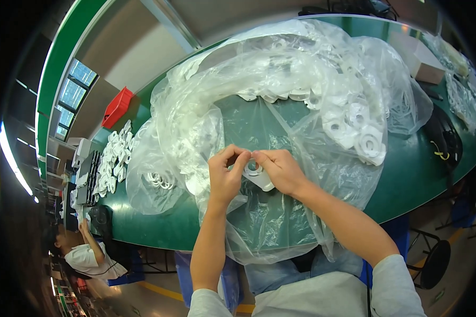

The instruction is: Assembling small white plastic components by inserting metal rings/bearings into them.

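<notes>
A small white plastic part [261, 182] with a round hole at one end is between my hands, above the clear plastic sheeting. My left hand [226, 173] is closed at its left side, thumb and index finger pinched together near the hole. From the right, my right hand [281, 170] grips it, its fingertips meeting those of the left at the top of the ring. The fingers cover part of the ring's upper rim. Around my hands spreads a large clear plastic bag [301, 211], with many similar white parts [358, 124] inside along its far and right sides.
The green table [143, 224] curves around me. At left are a pile of white parts [116, 158], a red bin [117, 108] and a smaller bag of white rings [161, 180]. A white box [420, 58] stands far right. A co-worker [95, 259] sits at left; a black stool [435, 264] stands at right.
</notes>
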`<state>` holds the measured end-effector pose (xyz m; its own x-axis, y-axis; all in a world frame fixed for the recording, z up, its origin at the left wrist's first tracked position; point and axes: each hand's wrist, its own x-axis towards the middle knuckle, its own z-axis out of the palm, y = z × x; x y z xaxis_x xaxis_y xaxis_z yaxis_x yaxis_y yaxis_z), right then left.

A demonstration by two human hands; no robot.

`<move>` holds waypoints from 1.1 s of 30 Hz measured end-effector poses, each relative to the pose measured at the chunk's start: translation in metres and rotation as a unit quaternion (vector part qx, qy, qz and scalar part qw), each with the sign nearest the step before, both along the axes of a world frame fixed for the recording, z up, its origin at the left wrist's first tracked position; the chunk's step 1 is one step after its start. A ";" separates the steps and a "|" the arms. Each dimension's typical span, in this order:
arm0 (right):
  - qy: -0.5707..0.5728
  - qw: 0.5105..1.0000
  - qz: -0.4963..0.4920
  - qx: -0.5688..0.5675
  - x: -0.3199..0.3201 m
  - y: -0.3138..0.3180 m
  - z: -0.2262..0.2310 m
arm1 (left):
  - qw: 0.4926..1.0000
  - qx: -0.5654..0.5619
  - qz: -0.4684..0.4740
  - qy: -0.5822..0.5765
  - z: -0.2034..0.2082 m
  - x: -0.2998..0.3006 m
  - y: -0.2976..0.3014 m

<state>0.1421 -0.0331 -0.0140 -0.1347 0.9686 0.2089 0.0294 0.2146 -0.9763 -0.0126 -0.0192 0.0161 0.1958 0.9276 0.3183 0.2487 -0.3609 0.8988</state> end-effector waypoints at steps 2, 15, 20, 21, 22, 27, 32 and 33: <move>-0.010 1.000 0.011 -0.010 0.001 0.002 -0.001 | 1.000 -0.013 0.012 -0.021 0.001 0.004 -0.001; 0.019 0.998 -0.012 0.062 0.009 0.001 0.009 | 0.998 0.045 -0.033 0.024 0.013 0.005 -0.006; -0.043 0.997 -0.034 0.056 0.010 -0.003 0.015 | 0.999 0.023 -0.030 0.038 0.014 0.004 -0.008; -0.046 0.996 -0.038 0.063 0.009 -0.003 0.016 | 0.999 0.016 -0.027 0.044 0.014 0.003 -0.008; -0.050 0.995 -0.045 0.070 0.009 -0.003 0.017 | 0.999 0.016 -0.027 0.043 0.014 0.004 -0.008; -0.011 0.998 -0.017 0.058 0.013 -0.001 0.012 | 0.998 -0.001 -0.051 0.032 0.013 0.000 -0.007; 0.159 0.980 0.080 -0.087 0.006 0.007 0.003 | 0.995 -0.079 -0.044 -0.047 0.011 0.007 -0.004; 0.193 0.975 0.076 -0.083 0.007 0.008 0.001 | 0.995 -0.072 -0.071 -0.018 0.017 0.011 -0.006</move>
